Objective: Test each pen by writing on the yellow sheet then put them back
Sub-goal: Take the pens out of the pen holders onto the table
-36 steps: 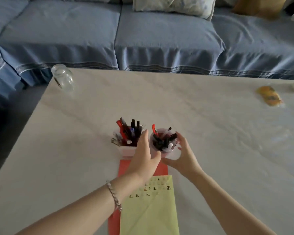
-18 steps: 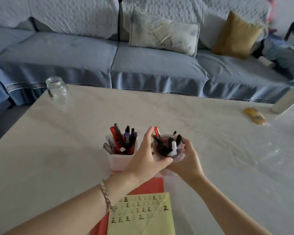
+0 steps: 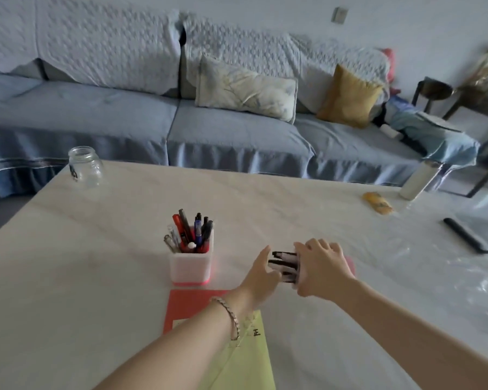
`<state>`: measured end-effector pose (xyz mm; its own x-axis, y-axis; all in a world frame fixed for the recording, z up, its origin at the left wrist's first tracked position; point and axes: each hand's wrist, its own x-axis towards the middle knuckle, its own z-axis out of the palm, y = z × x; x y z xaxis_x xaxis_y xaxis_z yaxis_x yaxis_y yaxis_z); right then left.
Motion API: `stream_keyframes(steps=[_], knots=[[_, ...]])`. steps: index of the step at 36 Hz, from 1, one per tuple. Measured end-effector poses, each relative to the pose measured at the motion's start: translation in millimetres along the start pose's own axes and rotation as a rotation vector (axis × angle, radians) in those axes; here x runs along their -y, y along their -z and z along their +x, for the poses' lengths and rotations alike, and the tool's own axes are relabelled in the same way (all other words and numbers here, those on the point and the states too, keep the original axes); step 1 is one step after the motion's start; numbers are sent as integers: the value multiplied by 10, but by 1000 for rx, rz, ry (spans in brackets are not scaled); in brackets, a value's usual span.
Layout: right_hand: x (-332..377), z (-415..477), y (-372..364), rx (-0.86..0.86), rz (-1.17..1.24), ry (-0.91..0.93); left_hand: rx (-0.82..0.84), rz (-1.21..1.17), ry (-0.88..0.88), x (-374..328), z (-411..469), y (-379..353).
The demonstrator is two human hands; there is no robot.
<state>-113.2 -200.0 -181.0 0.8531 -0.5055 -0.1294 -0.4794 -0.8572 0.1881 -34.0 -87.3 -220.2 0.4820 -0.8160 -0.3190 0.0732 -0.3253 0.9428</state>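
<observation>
My right hand (image 3: 321,270) grips a round pink pen cup (image 3: 349,265) tipped on its side, right of the sheets. Several dark pens (image 3: 283,264) stick out of its mouth toward the left. My left hand (image 3: 261,277) is held open against those pen ends, thumb up. A white square holder (image 3: 190,267) with a pink base stands upright to the left, full of red, blue and black pens (image 3: 192,232). The yellow sheet (image 3: 243,361) with rows of written marks lies near me on a red sheet (image 3: 186,305), partly under my left forearm.
The pale marble table (image 3: 96,277) carries an empty glass jar (image 3: 83,166) far left, a yellow packet (image 3: 378,204), a white bottle (image 3: 417,180) and a black stick-like object (image 3: 465,235) far right. Clear plastic film (image 3: 479,282) covers the right side. A blue sofa (image 3: 209,130) stands behind.
The round cup stood upright beside the square holder between both hands. It now lies tipped sideways further right in my right hand. The camera has tilted up.
</observation>
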Motion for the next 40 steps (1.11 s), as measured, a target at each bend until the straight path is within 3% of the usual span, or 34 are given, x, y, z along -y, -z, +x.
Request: stream_keyframes(steps=[7, 16, 19, 23, 26, 28, 32, 36, 38, 40], knots=[[-146, -27, -196, 13, -331, 90, 37, 267, -68, 420, 87, -150], [-356, -72, -244, 58, -499, 139, 5, 748, -109, 584, 239, -323], [-506, -145, -252, 61, -509, 143, 18, 949, -92, 647, 321, -406], [-725, -233, -262, 58, -489, 102, -199, 1135, -210, 688, 416, -498], [-836, -296, -230, -3, -424, 75, -71, 1116, -102, 738, 429, -536], [-861, -309, -197, -112, -437, 47, -79, 1138, -103, 720, 438, -525], [-868, -329, -181, -415, -232, 59, -73, 1171, -77, 680, 425, -552], [-741, -382, 34, -548, 77, 48, -89, 1031, -75, 521, 332, -518], [-618, -423, 154, -497, 382, -21, -172, 912, -199, 452, 209, -411], [-464, -424, 228, -458, 703, -93, -366, 767, -422, 393, 45, -232]])
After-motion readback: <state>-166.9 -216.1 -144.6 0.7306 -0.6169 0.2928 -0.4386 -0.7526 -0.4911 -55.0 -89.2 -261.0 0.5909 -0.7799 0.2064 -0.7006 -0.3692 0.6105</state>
